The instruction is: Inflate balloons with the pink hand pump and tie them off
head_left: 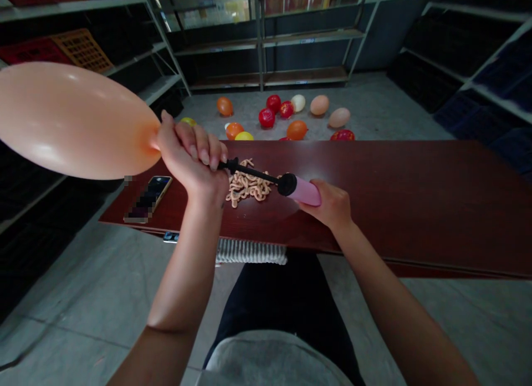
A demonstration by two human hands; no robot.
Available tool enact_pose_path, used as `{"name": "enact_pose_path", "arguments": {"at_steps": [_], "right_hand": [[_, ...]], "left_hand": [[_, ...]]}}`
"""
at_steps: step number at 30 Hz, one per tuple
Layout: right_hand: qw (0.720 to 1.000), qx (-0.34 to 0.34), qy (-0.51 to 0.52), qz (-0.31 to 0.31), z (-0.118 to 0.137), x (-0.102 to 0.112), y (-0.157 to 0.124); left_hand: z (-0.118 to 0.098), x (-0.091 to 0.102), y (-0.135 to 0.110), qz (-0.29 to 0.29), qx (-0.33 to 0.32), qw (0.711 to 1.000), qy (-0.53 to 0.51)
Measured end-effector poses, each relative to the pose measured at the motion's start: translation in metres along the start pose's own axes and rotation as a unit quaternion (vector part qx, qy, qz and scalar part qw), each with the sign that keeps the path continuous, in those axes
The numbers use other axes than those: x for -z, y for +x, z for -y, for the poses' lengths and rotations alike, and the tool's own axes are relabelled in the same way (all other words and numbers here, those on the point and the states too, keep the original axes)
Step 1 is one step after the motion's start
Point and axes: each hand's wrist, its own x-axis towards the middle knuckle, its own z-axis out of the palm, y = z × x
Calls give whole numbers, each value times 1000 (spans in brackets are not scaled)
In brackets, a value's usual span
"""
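Note:
My left hand [189,159] is closed round the neck of a large inflated peach balloon [70,120], which sticks out to the left. The same hand pinches the black nozzle end of a hand pump [249,170]. My right hand [330,203] grips the pump's pink barrel [305,191] just above the dark red table [415,197]. Under the pump's black rod lies a heap of limp peach balloons [248,188].
A phone [152,196] lies on the table's left end. Several inflated red, orange, yellow and pale balloons [286,117] sit on the concrete floor beyond the table. Metal shelving [266,42] lines the back and both sides. A grey ribbed item [251,252] hangs under the near edge.

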Motion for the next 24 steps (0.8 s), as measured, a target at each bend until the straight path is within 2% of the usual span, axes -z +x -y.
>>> {"name": "enact_pose_path", "arguments": {"at_steps": [3, 6, 10, 14, 18, 24], "right_hand": [[1000, -11, 8, -4, 1, 1, 1], [1000, -14, 12, -14, 2, 2, 2], [999, -32, 17, -11, 3, 5, 5], [998, -53, 16, -6, 3, 5, 6], [998, -61, 10, -10, 2, 3, 5], [1000, -31, 4, -4, 4, 2, 6]], "left_hand": [[7, -10, 2, 11, -12, 1000, 8], [21, -20, 1, 49, -25, 998, 12], [50, -33, -6, 94, -16, 995, -12], [84, -42, -19, 78, 8, 997, -23], [104, -42, -27, 79, 16, 996, -22], [100, -26, -22, 61, 52, 997, -15]]}}
